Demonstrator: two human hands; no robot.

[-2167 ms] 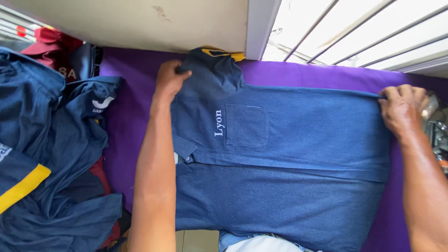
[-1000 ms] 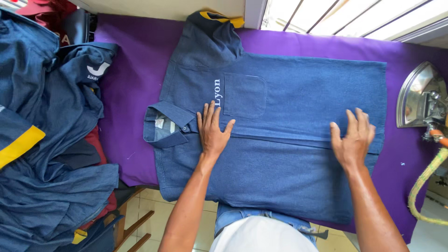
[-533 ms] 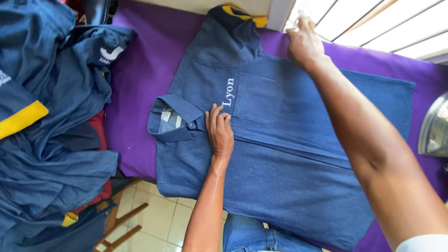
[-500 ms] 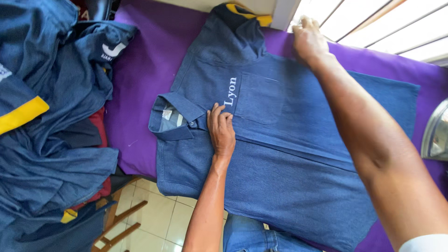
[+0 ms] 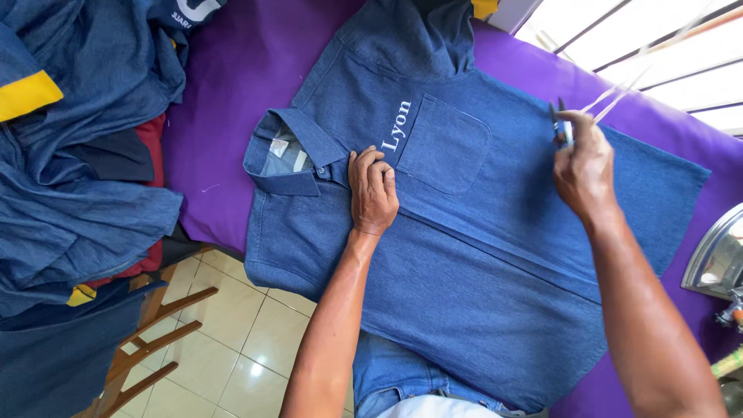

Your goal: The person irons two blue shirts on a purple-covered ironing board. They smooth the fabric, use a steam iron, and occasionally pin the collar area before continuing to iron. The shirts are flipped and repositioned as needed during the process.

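A blue denim shirt (image 5: 480, 255) lies spread flat, front side up, on a purple cloth surface (image 5: 224, 131), its collar (image 5: 290, 159) pointing toward the pile of clothes at the left and its hem reaching toward the right. A chest pocket (image 5: 445, 147) sits near the shirt's middle, with white stitched lettering just beside it (content not recorded). One sleeve (image 5: 422, 31) is folded up at the top edge of the view, showing a yellow trim (image 5: 485, 8) at its end. The left hand (image 5: 373, 193) rests palm down on the shirt just below the collar, fingers loosely curled and close together, pressing on the fabric and gripping nothing. The right hand (image 5: 584, 170) is raised above the shirt's upper right part, fingers pinched closed around a small metal tool (image 5: 563, 131) (its exact kind cannot be told; its tip points upward). A heap of blue garments (image 5: 85, 178) with yellow and red parts lies at the left, partly over the purple surface. A metal iron (image 5: 720, 259) shows at the right edge. Below, a tiled floor (image 5: 232, 340) and a wooden frame (image 5: 155, 348) are visible. Window bars (image 5: 658, 46) cross the upper right corner.
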